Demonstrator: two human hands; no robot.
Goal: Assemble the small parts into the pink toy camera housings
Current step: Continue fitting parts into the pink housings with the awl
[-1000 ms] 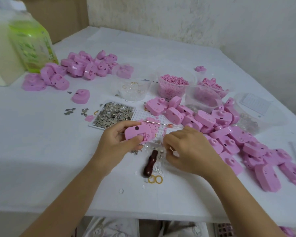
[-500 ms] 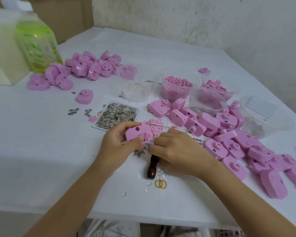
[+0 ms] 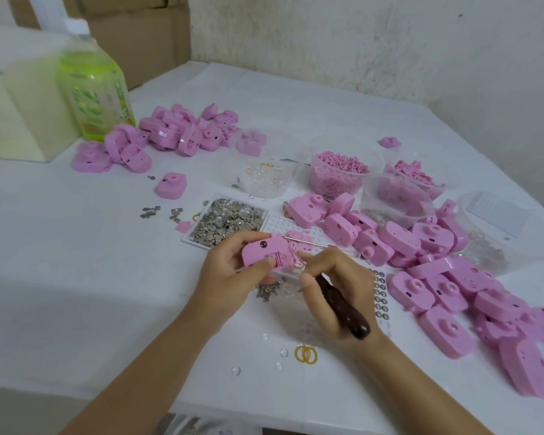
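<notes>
Pink camera housing is held just above white table, fingers and thumb of left hand curled round it. Dark-handled tool is gripped in right hand, tip set against the housing's right edge. Tray of metal parts is seen just behind.

Soft, even indoor light, faint shadows, slight overall blur, wide-angle bending at edges

Single head-worn view, angled forward and down, close over the white table.
</notes>
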